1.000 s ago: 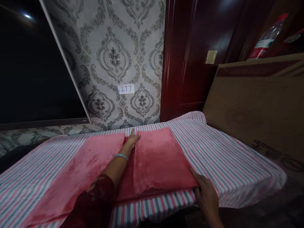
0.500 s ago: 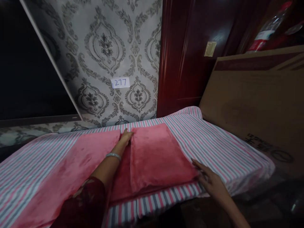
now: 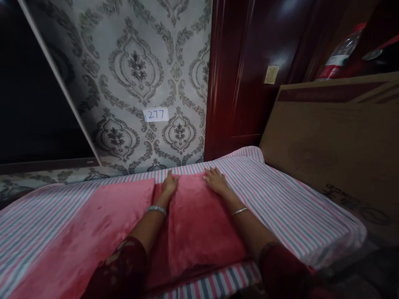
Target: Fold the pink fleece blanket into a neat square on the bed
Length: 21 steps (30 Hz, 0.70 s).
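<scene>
A pink plush cloth lies spread over a striped sheet on a raised surface. Its right part is folded over into a rectangular flap. My left hand rests at the flap's far left corner, fingers together and curled onto the fold. My right hand lies flat on the flap's far right corner with its fingers spread. Both wrists carry a thin bangle, and both arms stretch across the cloth.
Patterned grey wallpaper with a label reading 277 stands behind. A dark red wooden door is beyond the sheet's far right corner. A large cardboard box borders the right side. A bottle sits above it.
My right hand left the flap's near right corner and reached forward to its far right corner. My left hand stayed at the far left corner.
</scene>
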Each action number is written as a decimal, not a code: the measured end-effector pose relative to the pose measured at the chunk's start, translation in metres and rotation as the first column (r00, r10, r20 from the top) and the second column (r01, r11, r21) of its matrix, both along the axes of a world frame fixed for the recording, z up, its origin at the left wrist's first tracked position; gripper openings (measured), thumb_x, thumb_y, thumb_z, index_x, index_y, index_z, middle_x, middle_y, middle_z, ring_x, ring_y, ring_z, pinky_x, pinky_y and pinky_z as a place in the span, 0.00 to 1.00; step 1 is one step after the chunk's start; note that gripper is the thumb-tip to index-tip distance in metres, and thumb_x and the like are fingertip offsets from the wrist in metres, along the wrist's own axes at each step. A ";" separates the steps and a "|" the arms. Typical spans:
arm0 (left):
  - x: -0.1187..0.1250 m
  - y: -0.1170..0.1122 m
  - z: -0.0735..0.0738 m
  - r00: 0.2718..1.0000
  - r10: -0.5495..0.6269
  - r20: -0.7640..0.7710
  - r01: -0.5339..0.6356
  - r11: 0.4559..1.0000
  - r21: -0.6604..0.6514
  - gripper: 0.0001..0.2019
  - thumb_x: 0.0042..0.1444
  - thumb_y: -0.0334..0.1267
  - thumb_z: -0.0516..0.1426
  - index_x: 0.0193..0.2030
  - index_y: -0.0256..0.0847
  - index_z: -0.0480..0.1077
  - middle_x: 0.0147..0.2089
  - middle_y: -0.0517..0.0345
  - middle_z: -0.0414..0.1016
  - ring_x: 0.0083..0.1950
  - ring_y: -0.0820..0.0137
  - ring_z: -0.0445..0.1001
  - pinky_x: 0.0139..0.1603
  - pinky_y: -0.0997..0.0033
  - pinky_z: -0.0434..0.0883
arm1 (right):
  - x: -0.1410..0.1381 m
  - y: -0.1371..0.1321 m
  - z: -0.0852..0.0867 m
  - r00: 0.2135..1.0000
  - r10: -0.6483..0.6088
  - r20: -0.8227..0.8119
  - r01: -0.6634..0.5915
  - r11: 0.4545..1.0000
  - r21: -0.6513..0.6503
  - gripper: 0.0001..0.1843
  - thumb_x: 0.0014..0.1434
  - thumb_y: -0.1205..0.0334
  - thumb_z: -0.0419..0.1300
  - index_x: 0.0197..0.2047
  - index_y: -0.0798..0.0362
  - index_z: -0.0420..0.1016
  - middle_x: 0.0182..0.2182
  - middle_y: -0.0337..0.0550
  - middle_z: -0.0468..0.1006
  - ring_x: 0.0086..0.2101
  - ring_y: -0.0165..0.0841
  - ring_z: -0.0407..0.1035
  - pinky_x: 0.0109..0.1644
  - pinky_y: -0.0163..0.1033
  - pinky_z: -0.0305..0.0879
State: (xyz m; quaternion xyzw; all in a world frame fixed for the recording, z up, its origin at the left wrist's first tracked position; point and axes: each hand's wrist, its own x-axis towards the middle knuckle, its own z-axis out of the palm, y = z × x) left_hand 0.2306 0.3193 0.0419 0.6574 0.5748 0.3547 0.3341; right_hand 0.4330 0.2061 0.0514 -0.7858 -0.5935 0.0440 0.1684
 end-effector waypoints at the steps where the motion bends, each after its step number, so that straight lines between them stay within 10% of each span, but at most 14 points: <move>1: 0.001 -0.003 -0.003 0.999 0.008 -0.039 -0.007 1.000 0.017 0.26 0.60 0.38 0.58 0.65 0.39 0.66 0.58 0.38 0.76 0.63 0.50 0.72 0.63 0.54 0.65 | -0.002 0.003 -0.009 0.999 -0.013 0.034 0.013 1.000 -0.004 0.30 0.72 0.50 0.44 0.73 0.49 0.55 0.73 0.50 0.51 0.71 0.48 0.41 0.68 0.63 0.46; 7: 0.000 -0.014 -0.021 0.987 0.045 -0.153 -0.029 0.994 0.106 0.22 0.62 0.35 0.53 0.63 0.41 0.69 0.57 0.38 0.75 0.60 0.50 0.73 0.61 0.54 0.67 | -0.002 0.002 -0.048 0.985 -0.044 0.166 0.042 0.999 0.017 0.29 0.72 0.47 0.44 0.72 0.45 0.58 0.71 0.48 0.57 0.70 0.45 0.46 0.67 0.57 0.50; 21: -0.011 0.000 -0.010 0.996 0.047 0.081 -0.037 0.992 -0.123 0.36 0.55 0.38 0.62 0.69 0.32 0.58 0.66 0.30 0.67 0.67 0.46 0.68 0.63 0.53 0.66 | 0.002 0.005 -0.056 0.988 -0.049 0.149 0.043 0.998 0.040 0.29 0.72 0.46 0.44 0.71 0.46 0.59 0.71 0.47 0.57 0.70 0.46 0.46 0.68 0.59 0.49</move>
